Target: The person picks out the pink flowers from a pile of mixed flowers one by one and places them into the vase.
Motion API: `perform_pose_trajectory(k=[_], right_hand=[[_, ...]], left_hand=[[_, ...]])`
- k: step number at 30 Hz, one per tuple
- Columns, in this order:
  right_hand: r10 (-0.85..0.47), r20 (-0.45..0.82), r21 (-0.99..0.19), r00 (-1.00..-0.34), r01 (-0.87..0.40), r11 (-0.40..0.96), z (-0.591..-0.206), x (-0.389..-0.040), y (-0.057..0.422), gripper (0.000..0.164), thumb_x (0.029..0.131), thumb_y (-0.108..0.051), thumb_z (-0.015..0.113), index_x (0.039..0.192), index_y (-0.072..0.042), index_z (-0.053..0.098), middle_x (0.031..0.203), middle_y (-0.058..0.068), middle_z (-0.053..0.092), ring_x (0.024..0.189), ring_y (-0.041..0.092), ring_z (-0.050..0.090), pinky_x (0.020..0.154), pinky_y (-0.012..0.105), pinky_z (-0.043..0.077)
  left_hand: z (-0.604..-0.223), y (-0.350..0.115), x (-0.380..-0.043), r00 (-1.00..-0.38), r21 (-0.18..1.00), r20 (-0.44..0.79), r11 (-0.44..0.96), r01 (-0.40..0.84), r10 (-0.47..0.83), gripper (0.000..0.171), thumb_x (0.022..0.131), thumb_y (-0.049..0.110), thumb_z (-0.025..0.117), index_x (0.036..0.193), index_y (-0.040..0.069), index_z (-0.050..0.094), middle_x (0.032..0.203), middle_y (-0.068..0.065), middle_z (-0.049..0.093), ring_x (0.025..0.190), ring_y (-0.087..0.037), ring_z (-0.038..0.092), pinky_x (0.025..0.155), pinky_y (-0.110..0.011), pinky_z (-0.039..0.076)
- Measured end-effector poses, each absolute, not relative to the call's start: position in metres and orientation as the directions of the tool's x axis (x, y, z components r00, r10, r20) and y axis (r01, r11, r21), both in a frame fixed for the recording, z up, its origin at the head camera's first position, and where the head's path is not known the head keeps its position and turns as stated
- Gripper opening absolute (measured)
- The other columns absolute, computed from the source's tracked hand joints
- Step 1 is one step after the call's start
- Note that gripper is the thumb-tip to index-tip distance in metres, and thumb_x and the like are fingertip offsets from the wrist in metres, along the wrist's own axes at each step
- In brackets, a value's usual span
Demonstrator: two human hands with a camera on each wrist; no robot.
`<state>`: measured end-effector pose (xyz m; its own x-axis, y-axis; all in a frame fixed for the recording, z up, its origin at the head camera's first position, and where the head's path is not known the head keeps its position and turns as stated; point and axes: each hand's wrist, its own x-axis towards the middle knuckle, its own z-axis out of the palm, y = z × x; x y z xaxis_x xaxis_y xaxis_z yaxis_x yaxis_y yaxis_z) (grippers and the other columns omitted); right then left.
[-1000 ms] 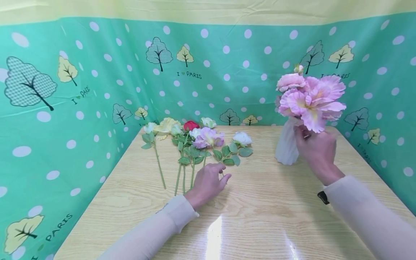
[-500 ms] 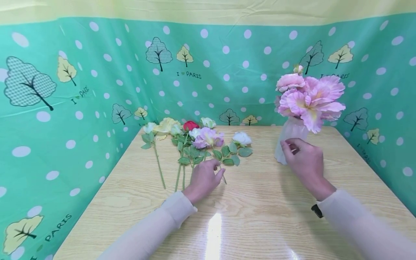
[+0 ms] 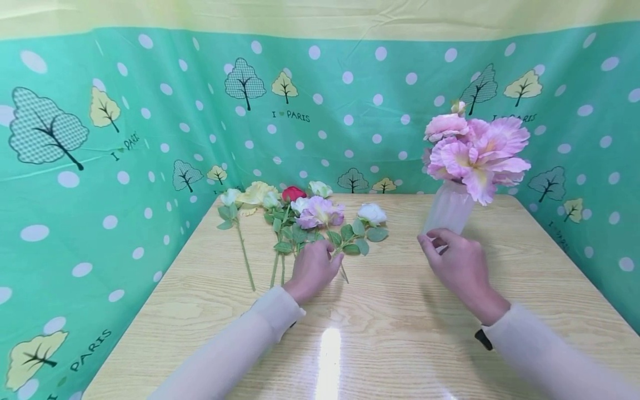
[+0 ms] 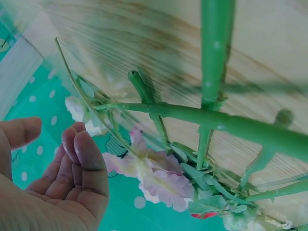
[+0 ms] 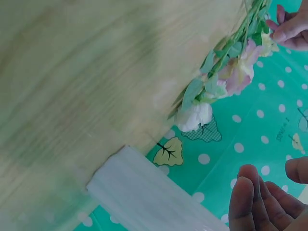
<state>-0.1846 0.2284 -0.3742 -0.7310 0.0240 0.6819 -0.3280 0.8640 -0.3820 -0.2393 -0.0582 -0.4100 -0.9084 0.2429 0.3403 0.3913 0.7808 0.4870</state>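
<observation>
In the head view my left hand hovers over the stems of artificial flowers lying on the table. The left wrist view shows its thumb apart from loosely bent fingers, with nothing between them. Near it are a light purple flower and a white flower with green leaves. My right hand is in front of a white vase, overlapping its base. In the right wrist view its thumb and fingers are spread, holding nothing. Large pink flowers stand in the vase.
Farther left lie a red rose, a yellow flower and a small pale flower on a single stem. A green dotted curtain encloses the wooden table at the back and sides.
My right hand has come away from beneath the pink flowers, moving down and toward me past the vase. My left hand has shifted slightly left and forward among the stems.
</observation>
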Motion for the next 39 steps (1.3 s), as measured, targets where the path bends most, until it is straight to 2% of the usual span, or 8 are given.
perform_pose_trajectory(k=[4, 9, 14, 16, 18, 20, 22, 39], right_hand=[[0.014, 0.667, -0.384, -0.745, -0.328, 0.863, -0.379, -0.179, 0.227, 0.018, 0.092, -0.02, 0.077, 0.093, -0.002, 0.077, 0.073, 0.011, 0.075, 0.056, 0.024, 0.07, 0.048, 0.039, 0.053], [-0.001, 0.662, -0.378, -0.749, -0.335, 0.863, -0.386, -0.173, 0.227, 0.017, 0.091, -0.019, 0.078, 0.093, -0.003, 0.077, 0.072, 0.009, 0.074, 0.055, 0.021, 0.068, 0.049, 0.038, 0.052], [-0.012, 0.642, -0.38, -0.767, -0.332, 0.863, -0.39, -0.17, 0.227, 0.018, 0.091, -0.02, 0.078, 0.094, -0.003, 0.077, 0.071, 0.008, 0.074, 0.053, 0.018, 0.067, 0.048, 0.037, 0.052], [-0.01, 0.633, -0.384, -0.774, -0.325, 0.864, -0.391, -0.169, 0.227, 0.018, 0.091, -0.021, 0.078, 0.095, -0.003, 0.078, 0.071, 0.008, 0.074, 0.054, 0.018, 0.068, 0.048, 0.037, 0.052], [-0.007, 0.63, -0.384, -0.777, -0.32, 0.866, -0.391, -0.168, 0.226, 0.018, 0.091, -0.022, 0.079, 0.095, -0.004, 0.078, 0.072, 0.008, 0.074, 0.055, 0.019, 0.068, 0.049, 0.039, 0.053], [-0.003, 0.63, -0.388, -0.777, -0.317, 0.865, -0.392, -0.168, 0.226, 0.018, 0.091, -0.021, 0.079, 0.095, -0.004, 0.078, 0.072, 0.008, 0.074, 0.055, 0.019, 0.068, 0.049, 0.04, 0.053], [0.0, 0.63, -0.39, -0.776, -0.316, 0.865, -0.391, -0.168, 0.226, 0.018, 0.091, -0.021, 0.079, 0.095, -0.004, 0.078, 0.072, 0.008, 0.074, 0.055, 0.02, 0.068, 0.049, 0.04, 0.053], [-0.013, 0.653, -0.375, -0.758, -0.338, 0.863, -0.392, -0.167, 0.223, 0.013, 0.088, -0.019, 0.081, 0.092, -0.006, 0.078, 0.071, 0.007, 0.074, 0.053, 0.018, 0.067, 0.047, 0.04, 0.052]], left_hand=[[-0.408, -0.057, -0.243, -0.93, 0.51, 0.291, 0.785, 0.351, 0.226, 0.028, 0.095, 0.026, 0.075, 0.104, -0.001, 0.077, 0.095, -0.014, 0.077, 0.085, -0.028, 0.075, 0.074, -0.041, 0.061], [-0.406, -0.056, -0.248, -0.952, 0.54, 0.239, 0.789, 0.293, 0.19, 0.029, 0.094, 0.027, 0.075, 0.104, 0.0, 0.077, 0.096, -0.014, 0.077, 0.086, -0.027, 0.074, 0.077, -0.042, 0.06], [-0.406, -0.053, -0.252, -0.965, 0.559, 0.21, 0.79, 0.25, 0.157, 0.021, 0.093, 0.026, 0.076, 0.09, 0.005, 0.076, 0.085, -0.008, 0.074, 0.073, -0.02, 0.066, 0.067, -0.038, 0.056], [-0.407, -0.052, -0.253, -0.968, 0.564, 0.201, 0.791, 0.239, 0.149, 0.026, 0.093, 0.025, 0.076, 0.074, 0.009, 0.069, 0.068, -0.001, 0.064, 0.061, -0.015, 0.054, 0.056, -0.032, 0.048], [-0.409, -0.052, -0.255, -0.97, 0.566, 0.194, 0.791, 0.233, 0.147, 0.041, 0.094, 0.026, 0.075, 0.061, 0.013, 0.055, 0.055, 0.005, 0.046, 0.051, -0.011, 0.038, 0.048, -0.028, 0.036], [-0.41, -0.051, -0.256, -0.971, 0.565, 0.189, 0.792, 0.232, 0.15, 0.053, 0.095, 0.026, 0.075, 0.055, 0.016, 0.041, 0.049, 0.007, 0.028, 0.048, -0.01, 0.026, 0.045, -0.027, 0.026], [-0.411, -0.051, -0.257, -0.971, 0.569, 0.186, 0.788, 0.233, 0.153, 0.059, 0.095, 0.026, 0.074, 0.053, 0.018, 0.034, 0.048, 0.009, 0.019, 0.046, -0.009, 0.019, 0.044, -0.026, 0.021], [-0.424, -0.045, -0.268, -0.982, 0.544, 0.128, 0.818, 0.188, 0.14, 0.059, 0.092, 0.03, 0.078, 0.048, 0.018, 0.039, 0.043, 0.009, 0.025, 0.043, -0.01, 0.027, 0.042, -0.029, 0.027]])
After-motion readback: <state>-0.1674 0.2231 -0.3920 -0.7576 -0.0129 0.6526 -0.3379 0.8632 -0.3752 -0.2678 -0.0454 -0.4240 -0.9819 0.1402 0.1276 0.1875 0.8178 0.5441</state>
